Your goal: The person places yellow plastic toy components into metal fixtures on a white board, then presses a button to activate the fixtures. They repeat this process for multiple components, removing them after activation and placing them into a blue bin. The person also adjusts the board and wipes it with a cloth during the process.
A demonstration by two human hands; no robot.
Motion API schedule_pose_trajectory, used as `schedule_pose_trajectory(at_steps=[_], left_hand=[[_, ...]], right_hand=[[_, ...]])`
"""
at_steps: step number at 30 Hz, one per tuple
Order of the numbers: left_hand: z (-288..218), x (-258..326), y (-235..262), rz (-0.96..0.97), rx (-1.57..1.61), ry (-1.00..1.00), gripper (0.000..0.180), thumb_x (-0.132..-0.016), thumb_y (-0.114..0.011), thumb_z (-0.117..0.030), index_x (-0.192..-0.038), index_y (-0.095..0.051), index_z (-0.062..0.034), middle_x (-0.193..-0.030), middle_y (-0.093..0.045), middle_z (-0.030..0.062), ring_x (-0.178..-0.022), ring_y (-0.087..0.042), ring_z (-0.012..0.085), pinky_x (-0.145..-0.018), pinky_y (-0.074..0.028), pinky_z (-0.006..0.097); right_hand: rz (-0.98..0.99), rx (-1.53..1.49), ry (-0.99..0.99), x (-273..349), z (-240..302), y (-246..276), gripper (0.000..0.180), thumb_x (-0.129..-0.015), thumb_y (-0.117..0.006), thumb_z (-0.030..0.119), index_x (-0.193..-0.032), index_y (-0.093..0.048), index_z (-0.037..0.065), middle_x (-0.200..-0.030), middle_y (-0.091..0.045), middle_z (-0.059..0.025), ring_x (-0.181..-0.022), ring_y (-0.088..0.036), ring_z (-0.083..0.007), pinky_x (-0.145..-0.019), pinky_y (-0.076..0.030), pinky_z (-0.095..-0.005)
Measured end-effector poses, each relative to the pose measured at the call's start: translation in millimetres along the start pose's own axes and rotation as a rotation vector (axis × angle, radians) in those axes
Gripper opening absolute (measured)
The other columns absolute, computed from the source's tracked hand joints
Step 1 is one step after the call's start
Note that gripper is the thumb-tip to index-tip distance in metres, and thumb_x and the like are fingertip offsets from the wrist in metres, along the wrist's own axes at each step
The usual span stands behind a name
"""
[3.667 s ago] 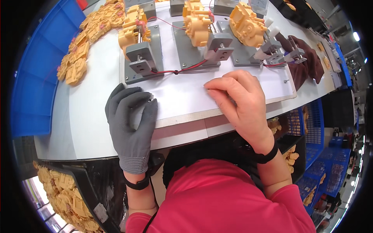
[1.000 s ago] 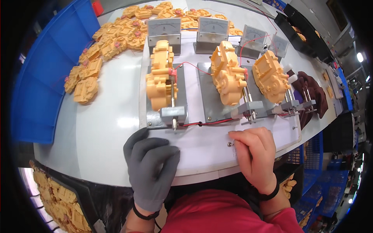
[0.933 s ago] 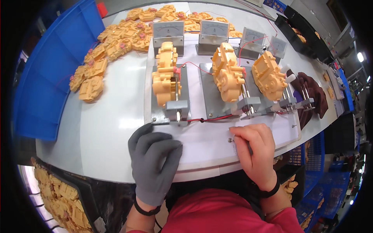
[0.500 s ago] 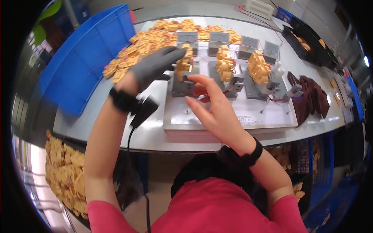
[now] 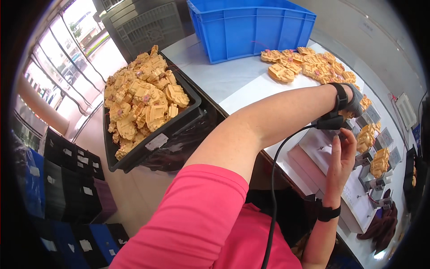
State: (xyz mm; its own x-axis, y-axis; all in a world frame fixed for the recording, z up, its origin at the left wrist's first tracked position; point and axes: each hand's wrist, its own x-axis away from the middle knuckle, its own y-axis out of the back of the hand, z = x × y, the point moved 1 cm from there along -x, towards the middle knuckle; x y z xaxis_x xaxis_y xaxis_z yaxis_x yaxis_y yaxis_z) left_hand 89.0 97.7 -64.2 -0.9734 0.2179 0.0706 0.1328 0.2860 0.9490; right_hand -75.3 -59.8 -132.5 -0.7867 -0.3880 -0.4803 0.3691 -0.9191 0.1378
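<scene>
My left hand [image 5: 353, 101], in a grey glove, reaches over the nearest test station at the right. A bit of a yellow plastic housing [image 5: 346, 114] shows beneath it; the wrist and a strapped-on black device [image 5: 330, 122] hide most of the fingers. Just below, my bare right hand [image 5: 341, 154] points upward with thumb and index fingertip slightly apart, close to that station. Whether they touch it is unclear. Further along the white fixture board [image 5: 309, 148], two more yellow housings [image 5: 366, 137] stand upright in grey holders, with small panel meters [image 5: 384, 138] behind.
Loose yellow housings [image 5: 320, 67] lie spread on the white table below a large blue bin [image 5: 255, 33]. A black crate [image 5: 177, 117] heaped with similar housings stands left of the table. Stacked crates [image 5: 74, 175] are at lower left. A dark cloth [image 5: 380, 226] lies beyond the board.
The view has swung left, so the stations now sit at the right side and the full black crate shows. Both hands remain by the same station, the left one now bent over the housing.
</scene>
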Motion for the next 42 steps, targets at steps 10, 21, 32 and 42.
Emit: schedule_pose_trajectory(at_steps=[10, 21, 32, 42], left_hand=[[17, 155, 83, -0.346, 0.454, 0.075, 0.025, -0.077, -0.066, -0.028, -0.097, -0.069, -0.0126, -0.086, -0.068, 0.0071, -0.075, -0.065, 0.0193, -0.069, -0.052, 0.036], [142, 583, -24, -0.743, 0.162, 1.377, 0.067, -0.083, -0.062, -0.027, -0.144, -0.045, -0.0077, -0.139, -0.051, 0.0237, -0.122, -0.055, 0.0321, -0.101, -0.045, 0.037], [93, 406, -30, -0.763, -0.314, 0.706, 0.054, -0.080, -0.060, -0.020, -0.133, -0.057, -0.0146, -0.138, -0.051, 0.0177, -0.130, -0.045, 0.0381, -0.110, -0.034, 0.046], [-9, 232, -92, -0.577, 0.112, 0.051, 0.048, -0.089, -0.066, -0.020, -0.135, -0.056, -0.0110, -0.136, -0.052, 0.0200, -0.128, -0.048, 0.0387, -0.108, -0.038, 0.047]], right_hand=[[-0.042, 0.172, 0.052, -2, -2, 14, 0.038, -0.097, -0.062, 0.010, -0.134, -0.056, 0.007, -0.103, -0.053, -0.0001, -0.093, -0.051, -0.0109, -0.088, -0.042, -0.0259], [-0.005, 0.173, 0.057, 4, -3, 6, 0.041, -0.097, -0.062, 0.013, -0.138, -0.056, 0.013, -0.115, -0.059, -0.0059, -0.105, -0.055, -0.0148, -0.095, -0.044, -0.0306], [-0.038, 0.125, 0.046, 2, -2, 5, 0.049, -0.091, -0.066, 0.008, -0.139, -0.055, 0.013, -0.117, -0.060, -0.0047, -0.105, -0.056, -0.0144, -0.089, -0.045, -0.0303], [-0.005, 0.613, 0.103, 46, 41, 83, 0.043, -0.086, -0.069, 0.004, -0.128, -0.059, 0.004, -0.116, -0.061, -0.0136, -0.109, -0.058, -0.0297, -0.094, -0.046, -0.0379]])
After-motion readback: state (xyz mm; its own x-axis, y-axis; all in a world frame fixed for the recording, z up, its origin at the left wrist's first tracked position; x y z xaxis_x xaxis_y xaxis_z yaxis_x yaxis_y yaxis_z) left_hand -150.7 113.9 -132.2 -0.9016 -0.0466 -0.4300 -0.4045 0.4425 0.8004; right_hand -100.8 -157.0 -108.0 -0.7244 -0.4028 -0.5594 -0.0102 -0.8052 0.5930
